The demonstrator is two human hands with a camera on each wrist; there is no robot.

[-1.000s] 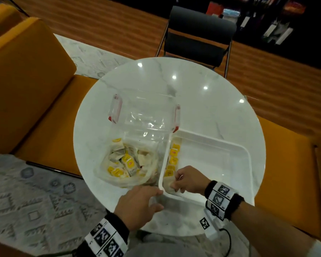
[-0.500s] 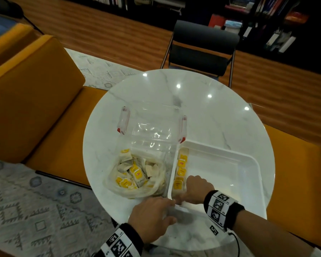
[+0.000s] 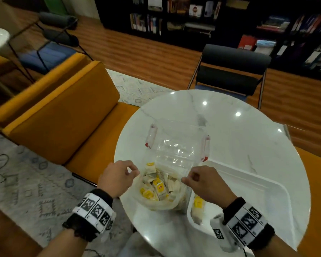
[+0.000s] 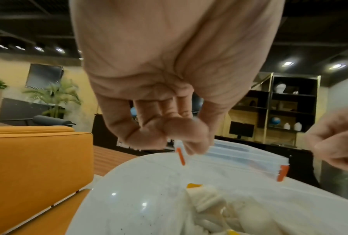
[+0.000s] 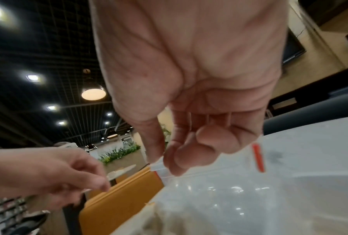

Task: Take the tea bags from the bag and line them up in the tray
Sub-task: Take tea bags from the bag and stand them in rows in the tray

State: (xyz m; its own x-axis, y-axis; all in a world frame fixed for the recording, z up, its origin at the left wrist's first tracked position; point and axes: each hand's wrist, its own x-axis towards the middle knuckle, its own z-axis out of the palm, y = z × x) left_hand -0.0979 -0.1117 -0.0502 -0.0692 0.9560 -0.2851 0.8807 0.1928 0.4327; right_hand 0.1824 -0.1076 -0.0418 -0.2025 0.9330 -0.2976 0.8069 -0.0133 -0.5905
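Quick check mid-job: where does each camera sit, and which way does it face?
Head: above, looking down at table, bag, tray; both forearms show.
Left wrist: looks along left hand pinching the bag rim; right hand at right edge.
Right wrist: looks along right hand pinching the rim; left hand at left.
Shared: all show both hands and bag.

The round table [image 3: 230, 145] is showing white marble with faint grey veins. The zip bag [image 3: 176, 151] is looking clear, with red end strips on its seal. The tea bags [image 3: 158, 185] inside are showing cream paper with yellow tags. The tray [image 3: 258, 184] is gleaming plain white. Both wrists are wearing black bands [image 3: 93, 210] carrying white panels with black square codes. The sofa [image 3: 59, 127] is glowing mustard orange. The rug [image 3: 26, 182] is showing pale grey with a darker geometric pattern, and the floor [image 3: 146, 52] is running in reddish-brown wood stripes. The chair [image 3: 233, 71] is sitting black.
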